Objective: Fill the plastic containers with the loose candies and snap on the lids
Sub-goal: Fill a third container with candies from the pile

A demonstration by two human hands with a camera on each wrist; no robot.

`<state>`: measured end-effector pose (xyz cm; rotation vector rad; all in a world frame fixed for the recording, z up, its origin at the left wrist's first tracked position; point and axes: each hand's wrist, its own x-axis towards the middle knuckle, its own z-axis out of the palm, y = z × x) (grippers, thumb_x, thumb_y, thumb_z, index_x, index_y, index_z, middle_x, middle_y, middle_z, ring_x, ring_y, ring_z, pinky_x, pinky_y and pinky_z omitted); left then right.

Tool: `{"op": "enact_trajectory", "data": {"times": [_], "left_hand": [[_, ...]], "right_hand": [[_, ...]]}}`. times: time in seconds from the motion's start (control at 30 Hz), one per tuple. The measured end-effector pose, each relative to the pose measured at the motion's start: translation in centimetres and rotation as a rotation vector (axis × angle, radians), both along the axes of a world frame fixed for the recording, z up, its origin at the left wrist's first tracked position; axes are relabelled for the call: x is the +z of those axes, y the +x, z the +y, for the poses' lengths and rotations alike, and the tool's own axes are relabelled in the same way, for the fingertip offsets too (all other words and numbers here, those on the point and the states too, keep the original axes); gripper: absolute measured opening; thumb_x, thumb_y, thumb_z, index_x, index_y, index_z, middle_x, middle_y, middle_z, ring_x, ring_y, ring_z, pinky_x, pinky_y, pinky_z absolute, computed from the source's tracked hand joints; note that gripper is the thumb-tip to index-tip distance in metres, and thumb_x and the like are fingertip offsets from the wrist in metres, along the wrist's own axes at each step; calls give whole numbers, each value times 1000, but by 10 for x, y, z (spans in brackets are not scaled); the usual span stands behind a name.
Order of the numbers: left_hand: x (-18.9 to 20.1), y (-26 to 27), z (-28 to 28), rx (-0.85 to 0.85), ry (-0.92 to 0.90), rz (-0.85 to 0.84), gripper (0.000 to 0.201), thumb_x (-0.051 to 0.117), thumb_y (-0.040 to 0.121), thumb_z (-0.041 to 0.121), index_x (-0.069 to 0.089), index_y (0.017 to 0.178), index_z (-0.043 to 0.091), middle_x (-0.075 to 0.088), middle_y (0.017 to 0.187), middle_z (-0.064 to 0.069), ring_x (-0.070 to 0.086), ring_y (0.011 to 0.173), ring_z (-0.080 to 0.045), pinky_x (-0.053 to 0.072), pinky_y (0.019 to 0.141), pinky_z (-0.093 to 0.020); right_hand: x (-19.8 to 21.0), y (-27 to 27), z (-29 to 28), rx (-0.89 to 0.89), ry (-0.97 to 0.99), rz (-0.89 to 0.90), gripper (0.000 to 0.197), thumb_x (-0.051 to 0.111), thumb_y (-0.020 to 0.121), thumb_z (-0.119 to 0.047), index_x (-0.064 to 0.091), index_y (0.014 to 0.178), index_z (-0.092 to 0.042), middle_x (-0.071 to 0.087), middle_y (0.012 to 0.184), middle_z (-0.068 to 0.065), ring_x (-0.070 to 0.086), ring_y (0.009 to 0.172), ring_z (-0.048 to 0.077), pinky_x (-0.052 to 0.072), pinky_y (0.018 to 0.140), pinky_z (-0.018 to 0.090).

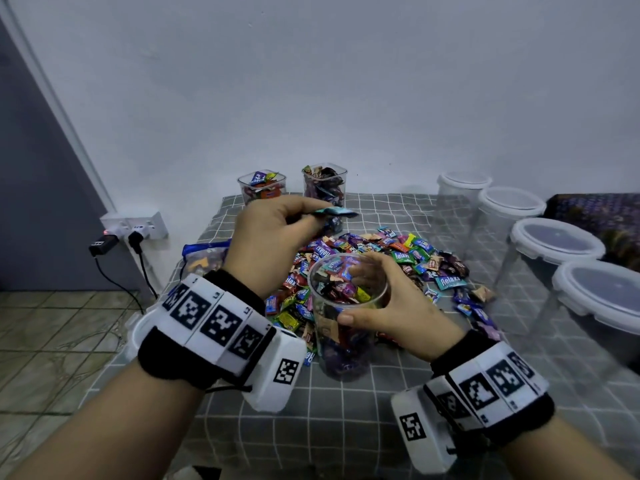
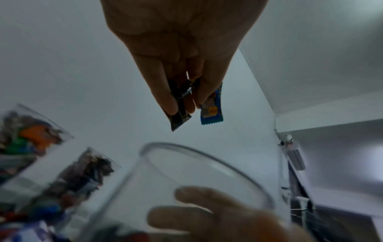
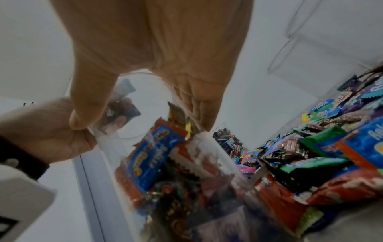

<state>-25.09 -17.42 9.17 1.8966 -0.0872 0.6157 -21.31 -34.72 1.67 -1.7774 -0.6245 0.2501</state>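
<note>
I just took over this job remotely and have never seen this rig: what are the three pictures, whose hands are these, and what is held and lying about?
No machine here: a person works bare-handed, with a camera on the head and one strapped to each wrist. The wide picture is the head view; the other two look along each hand.

The left hand pinches small wrapped candies, one blue and one dark, above the round clear plastic container. The right hand grips that container near its rim; it is partly full and has no lid.

On the grey checked cloth lies a pile of loose wrapped candies. Behind it stand two square clear containers holding candies, without lids. On the right stand four clear containers with white lids; they look empty.
</note>
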Motion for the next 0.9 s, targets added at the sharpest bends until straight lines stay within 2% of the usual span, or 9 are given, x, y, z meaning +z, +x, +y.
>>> {"op": "enact_trajectory", "data": {"times": [0.17,0.27,0.37,0.43,0.57,0.67,0.77,0.83,0.9], "left_hand": [[-9,5,-17,-153,31,121,20,64,84,2,73,87,19,72,85,-16,69,81,-30,56,80,-46],[-20,6,-20,-146,97,147,21,64,77,13,73,84,31,73,81,-4,69,79,-22,57,77,-42],[-24,4,-20,-125,158,159,25,61,78,13,73,85,33,69,72,7,62,65,-7,49,65,-26],[-23,3,-22,-126,173,165,24,62,79,13,73,87,33,68,71,9,62,66,-4,47,65,-24],[-22,2,-24,-133,164,148,26,58,74,25,71,85,43,71,74,1,65,70,-16,55,67,-34],[-22,0,-25,-158,157,131,25,62,82,16,72,92,37,68,66,8,61,61,-1,47,62,-19],[-20,-3,-25,-182,130,137,25,61,85,10,72,95,30,64,57,14,59,57,6,42,60,-10],[-20,-4,-26,-176,109,123,18,63,82,19,73,92,31,66,61,8,59,57,0,45,60,-18],[-21,-4,-25,-164,77,96,20,59,74,34,74,87,32,71,77,-4,65,72,-20,53,66,-35]], "right_hand": [[0,-2,0,-10,14,-6,75,83,48,-40,40,110,-42,54,123,-8,51,118,3,39,107,30],[0,-3,0,-2,43,-16,73,87,56,-28,42,113,-37,58,119,-6,55,112,-1,44,98,21],[0,-4,-1,28,94,-12,68,81,66,-4,42,112,-33,62,107,-12,60,97,-9,44,81,8],[-2,-3,-1,36,91,-14,69,81,66,-4,41,115,-34,61,112,-11,60,102,-7,45,86,12],[-2,-3,0,5,52,-36,72,84,61,-23,38,114,-40,52,119,-17,51,111,-11,41,99,19],[-4,-2,-1,0,43,-30,80,85,62,-25,36,125,-34,52,126,-9,49,119,-2,40,104,23],[-4,-3,-1,-10,18,-42,84,83,63,-24,34,132,-26,52,127,-7,49,118,-5,40,101,18],[-2,-4,-1,-10,24,-39,87,83,63,-24,33,134,-23,51,128,-5,47,120,-1,40,103,22],[-1,-6,0,-5,32,-28,89,81,59,-28,33,134,-23,50,127,-7,46,121,-1,40,105,27]]}}
